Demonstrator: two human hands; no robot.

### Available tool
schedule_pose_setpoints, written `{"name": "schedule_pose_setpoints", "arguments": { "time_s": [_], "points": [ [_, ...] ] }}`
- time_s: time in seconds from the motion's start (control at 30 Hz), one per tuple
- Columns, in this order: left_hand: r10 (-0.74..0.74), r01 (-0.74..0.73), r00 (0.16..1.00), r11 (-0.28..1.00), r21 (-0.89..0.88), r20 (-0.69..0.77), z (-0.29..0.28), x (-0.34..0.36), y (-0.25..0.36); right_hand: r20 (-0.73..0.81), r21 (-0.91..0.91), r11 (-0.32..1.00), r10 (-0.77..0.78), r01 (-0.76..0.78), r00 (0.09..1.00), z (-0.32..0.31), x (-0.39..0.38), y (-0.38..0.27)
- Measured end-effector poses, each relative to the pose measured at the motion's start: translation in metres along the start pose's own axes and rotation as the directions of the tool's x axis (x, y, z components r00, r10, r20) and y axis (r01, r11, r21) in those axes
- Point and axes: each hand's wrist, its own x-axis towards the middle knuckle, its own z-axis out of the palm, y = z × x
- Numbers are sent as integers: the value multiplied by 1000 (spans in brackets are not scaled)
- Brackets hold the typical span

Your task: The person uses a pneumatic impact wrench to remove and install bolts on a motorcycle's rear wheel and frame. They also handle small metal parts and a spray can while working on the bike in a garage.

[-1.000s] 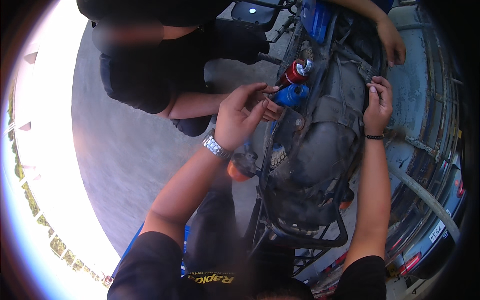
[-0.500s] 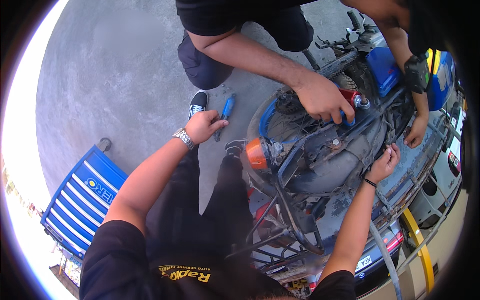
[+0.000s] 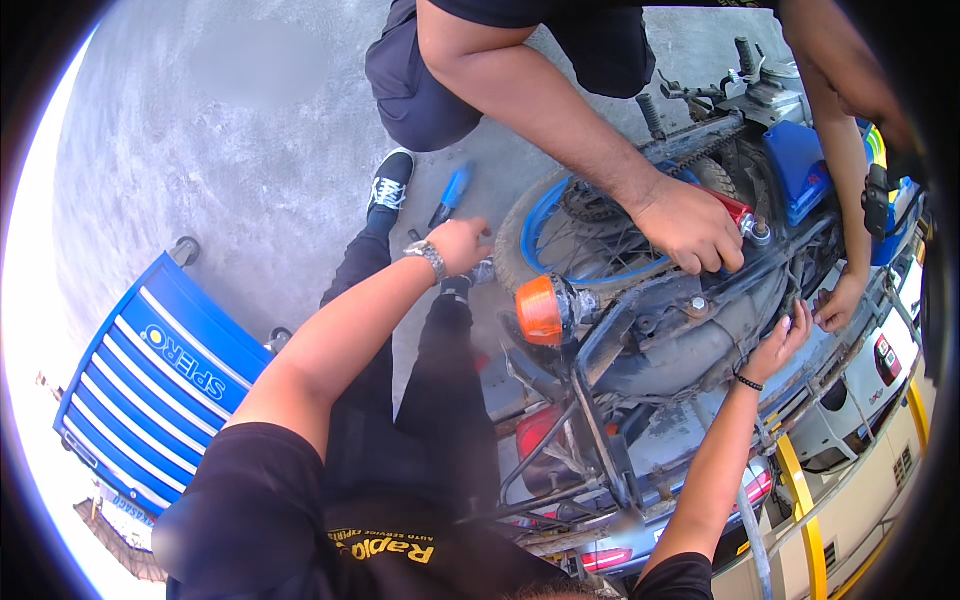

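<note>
The motorcycle lies on its side on my right, with its blue-rimmed rear wheel point(image 3: 540, 235) and orange turn signal point(image 3: 540, 310) nearest me. My left hand point(image 3: 460, 246) hangs in the air beside the tyre, fingers loosely curled and apart, nothing visible in it. A blue-handled tool point(image 3: 456, 187) lies on the floor beyond it. My right hand point(image 3: 778, 348) reaches over the frame by the dark rear fender point(image 3: 690, 345), fingers extended close to a co-worker's hand point(image 3: 840, 300). The co-worker's other hand point(image 3: 690, 225) is at the red shock absorber point(image 3: 722, 205).
A blue tool cabinet point(image 3: 165, 365) on casters stands at the left. Facing me, the co-worker kneels with one shoe point(image 3: 392, 180) near the wheel. A metal rack point(image 3: 590, 440) sits close to my legs. Yellow posts point(image 3: 800, 500) and parked vehicles appear at the lower right.
My left hand has moved right, away from the blue-handled tool on the floor. My right hand's fingers have straightened. The co-worker's hand at the shock absorber has turned palm down. The view has shifted slightly.
</note>
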Motion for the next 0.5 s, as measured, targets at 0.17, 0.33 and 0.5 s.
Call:
{"name": "schedule_pose_setpoints", "arguments": {
  "time_s": [0.17,0.33,0.5],
  "points": [
    [-84,78,991,995,64,100,-1,-23,-17,-47,51,998,-20,23,999,3,0,-3],
    [-155,151,988,982,112,24,-18,-38,-28,-33,-45,997,-59,57,998,-4,3,-16],
    [-251,251,968,964,83,-12,-24,-50,-37,-20,16,992,-127,127,992,-13,6,-25]
  ]
}}
